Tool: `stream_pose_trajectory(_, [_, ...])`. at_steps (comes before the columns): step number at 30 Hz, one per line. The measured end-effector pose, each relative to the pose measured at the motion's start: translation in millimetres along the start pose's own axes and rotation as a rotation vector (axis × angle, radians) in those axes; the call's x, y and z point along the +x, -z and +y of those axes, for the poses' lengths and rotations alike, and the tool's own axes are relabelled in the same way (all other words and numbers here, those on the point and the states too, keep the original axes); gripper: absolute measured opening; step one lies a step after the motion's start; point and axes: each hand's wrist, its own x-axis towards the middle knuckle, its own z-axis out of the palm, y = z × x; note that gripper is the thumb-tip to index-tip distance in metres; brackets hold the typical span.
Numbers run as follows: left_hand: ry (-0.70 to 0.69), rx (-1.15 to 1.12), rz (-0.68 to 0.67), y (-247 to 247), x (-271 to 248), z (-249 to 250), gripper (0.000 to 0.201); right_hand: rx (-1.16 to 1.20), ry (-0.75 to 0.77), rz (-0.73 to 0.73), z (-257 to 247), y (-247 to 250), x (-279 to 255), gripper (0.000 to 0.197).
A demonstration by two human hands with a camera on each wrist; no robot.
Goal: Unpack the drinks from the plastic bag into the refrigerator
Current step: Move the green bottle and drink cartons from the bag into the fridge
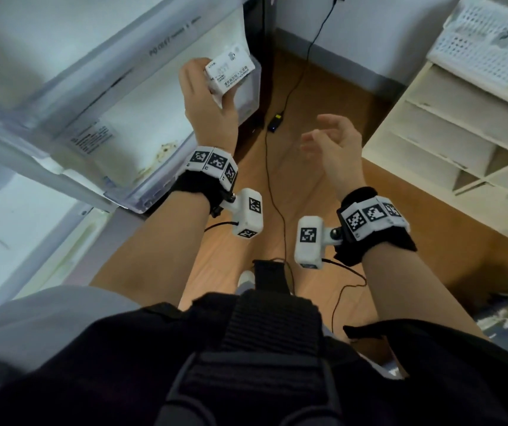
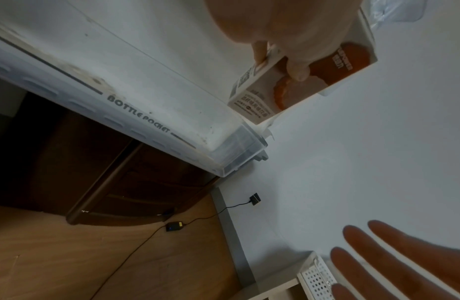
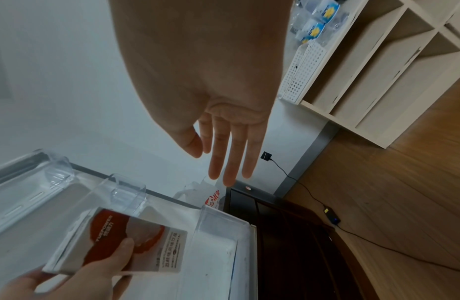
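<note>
My left hand [image 1: 206, 87] grips a white drink carton [image 1: 229, 72] with an orange-red print [image 2: 326, 71] [image 3: 126, 239], thumb across its front, and holds it over the clear door shelf [image 1: 160, 179] of the open refrigerator door. That shelf reads "BOTTLE POCKET" [image 2: 138, 117] in the left wrist view. My right hand [image 1: 329, 146] hangs free to the right of the carton, fingers [image 3: 228, 154] straight and spread, holding nothing. A white plastic bag [image 3: 210, 194] with red print shows past the door's far end, on a dark cabinet.
A cream cubby shelf unit [image 1: 449, 130] stands at the right, with white perforated baskets [image 1: 486, 41] on top. A black cable and power adapter [image 1: 275, 123] lie on the wooden floor between fridge door and shelf unit. A dark wooden cabinet [image 3: 287, 233] stands behind the door.
</note>
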Motion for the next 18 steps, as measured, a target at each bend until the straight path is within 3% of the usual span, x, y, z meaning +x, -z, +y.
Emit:
stream_pose_trajectory(4, [0.002, 0.059, -0.009, -2, 20, -7, 0.029, 0.019, -0.025, -0.021, -3, -17, 19, 0.02])
stream_pose_trajectory(9, [0.048, 0.108, -0.228, -17, 34, -27, 0.034, 0.024, -0.056, -0.047, -6, -39, 44, 0.023])
stream_pose_trajectory(14, [0.217, 0.141, -0.314, -34, 49, -50, 0.047, -0.019, -0.057, -0.09, -8, -56, 66, 0.026])
stream_pose_trajectory(18, [0.374, 0.135, -0.392, -42, 56, -62, 0.047, -0.15, 0.002, -0.164, -11, -68, 80, 0.041])
